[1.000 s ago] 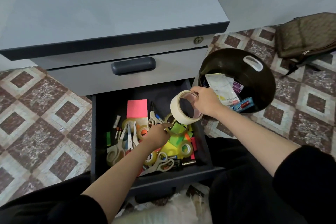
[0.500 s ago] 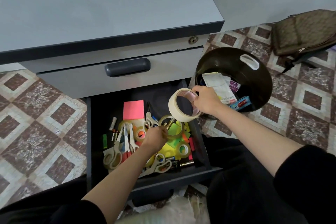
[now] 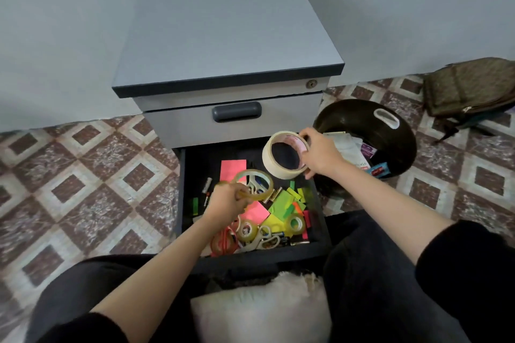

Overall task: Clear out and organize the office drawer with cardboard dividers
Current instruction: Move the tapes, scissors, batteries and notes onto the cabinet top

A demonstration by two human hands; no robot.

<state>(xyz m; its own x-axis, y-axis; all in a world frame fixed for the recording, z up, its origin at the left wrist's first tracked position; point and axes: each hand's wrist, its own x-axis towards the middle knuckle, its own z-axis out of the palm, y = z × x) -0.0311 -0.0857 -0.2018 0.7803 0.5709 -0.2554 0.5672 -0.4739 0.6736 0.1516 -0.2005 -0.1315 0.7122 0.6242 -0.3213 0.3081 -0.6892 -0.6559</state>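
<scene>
Lifted clear of the clutter since 0.5 s ago, the clear tape roll (image 3: 250, 172) hangs over the open drawer (image 3: 200, 164), pinched by the left hand (image 3: 227, 203) fingers. The right hand (image 3: 320, 156) grips the masking tape roll (image 3: 268, 160). Clearing-out is under way; next, probably, both rolls go into the black bin (image 3: 348, 114).

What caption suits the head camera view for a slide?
Left hand holds clear tape, right hand masking tape, above the cluttered drawer.
</scene>
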